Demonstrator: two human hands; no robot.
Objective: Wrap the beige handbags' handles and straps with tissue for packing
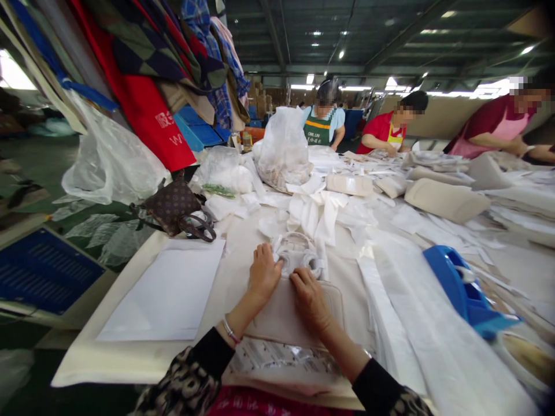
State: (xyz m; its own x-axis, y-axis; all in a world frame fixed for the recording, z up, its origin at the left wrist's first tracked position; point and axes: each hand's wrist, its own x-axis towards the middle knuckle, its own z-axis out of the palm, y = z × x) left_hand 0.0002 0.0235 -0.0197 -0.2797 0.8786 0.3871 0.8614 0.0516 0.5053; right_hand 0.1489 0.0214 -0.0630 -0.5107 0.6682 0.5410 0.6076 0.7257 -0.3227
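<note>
Here are one left hand [264, 271], one right hand [310, 297] and three co-workers [384, 130]. The bench [87, 370] carries one brown handbag [171, 205], one blue holder [455, 283], one paper sheet [165, 289] and two plastic bags [281, 150].

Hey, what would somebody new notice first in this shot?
Your eye would land first on the red and plaid cloths hanging at upper left, then on the long table heaped with white wrappings and cream cushions. In the foreground, the left hand and right hand press on a cream padded piece, while three aproned co-workers work across the far side.
</note>
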